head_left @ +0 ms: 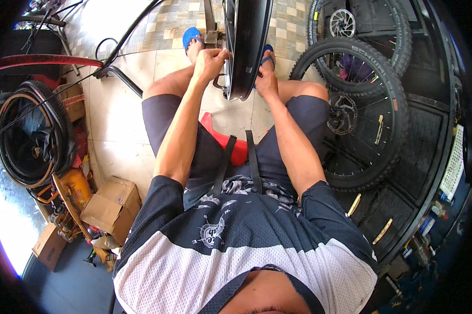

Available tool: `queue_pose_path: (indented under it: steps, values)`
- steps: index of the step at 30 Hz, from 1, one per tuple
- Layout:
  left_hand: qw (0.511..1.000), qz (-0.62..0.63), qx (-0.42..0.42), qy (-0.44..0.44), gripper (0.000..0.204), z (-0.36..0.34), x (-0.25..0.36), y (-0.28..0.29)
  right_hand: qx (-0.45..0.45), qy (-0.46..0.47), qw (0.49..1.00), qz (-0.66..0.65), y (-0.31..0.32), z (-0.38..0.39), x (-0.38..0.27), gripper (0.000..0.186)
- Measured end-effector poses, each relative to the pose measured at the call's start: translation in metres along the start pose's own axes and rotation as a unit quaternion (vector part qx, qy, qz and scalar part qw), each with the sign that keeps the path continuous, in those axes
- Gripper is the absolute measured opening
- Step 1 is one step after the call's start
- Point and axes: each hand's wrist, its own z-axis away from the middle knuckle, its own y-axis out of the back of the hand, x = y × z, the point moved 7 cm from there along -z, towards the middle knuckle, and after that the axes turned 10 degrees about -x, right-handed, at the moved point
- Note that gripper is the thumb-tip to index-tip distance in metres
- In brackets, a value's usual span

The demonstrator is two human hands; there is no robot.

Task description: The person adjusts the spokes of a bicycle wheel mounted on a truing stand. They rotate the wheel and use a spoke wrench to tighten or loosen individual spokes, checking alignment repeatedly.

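A black bicycle wheel rim [250, 52] stands upright, edge-on, between my knees. A metal wheel stand [211, 36] is on its left side. My left hand [210, 64] is at the left face of the wheel, thumb and fingers drawn together in a pinch beside the spokes; what is between the fingertips is too small to make out. Close to the right face of the rim is my right hand [267, 83], its fingers curled in toward the wheel. Their tips are partly hidden, and a small dark thing shows by them.
Two bicycle wheels with knobby tyres [351, 47] lean at the right on black panels. More tyres [34, 133] hang at the left, above an open cardboard box [110, 206]. A red and black bicycle frame [63, 62] is at upper left. I sit on a red seat [239, 152].
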Motion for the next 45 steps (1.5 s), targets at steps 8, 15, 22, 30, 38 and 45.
queue_pose_path:
  steps: [8, 15, 22, 30, 38, 45]
  values:
    - [0.985, 0.05, -0.075, 0.147, 0.031, -0.032, -0.08, -0.042, 0.046, 0.068, 0.995, -0.06, -0.003, -0.012, 0.008, 0.043]
    - [0.982, 0.05, -0.077, 0.165, 0.033, -0.034, -0.088, -0.046, -0.007, -0.037, 0.996, -0.082, -0.024, -0.036, 0.026, 0.047]
    - [0.981, 0.076, -0.107, 0.141, 0.04, -0.028, -0.075, -0.044, -0.048, -0.073, 0.992, -0.092, -0.034, -0.041, 0.023, 0.039]
    - [0.984, -0.011, -0.121, 0.127, 0.026, -0.024, -0.1, -0.064, -0.061, -0.054, 0.968, -0.236, -0.057, -0.052, 0.056, 0.038]
    - [0.991, 0.033, -0.088, 0.09, 0.025, -0.021, -0.114, -0.071, -0.06, -0.055, 0.938, -0.337, -0.069, -0.058, 0.075, 0.039]
    - [0.969, 0.202, -0.074, 0.118, 0.022, -0.017, -0.131, -0.077, -0.047, -0.065, 0.967, -0.24, -0.049, -0.043, 0.038, 0.035]
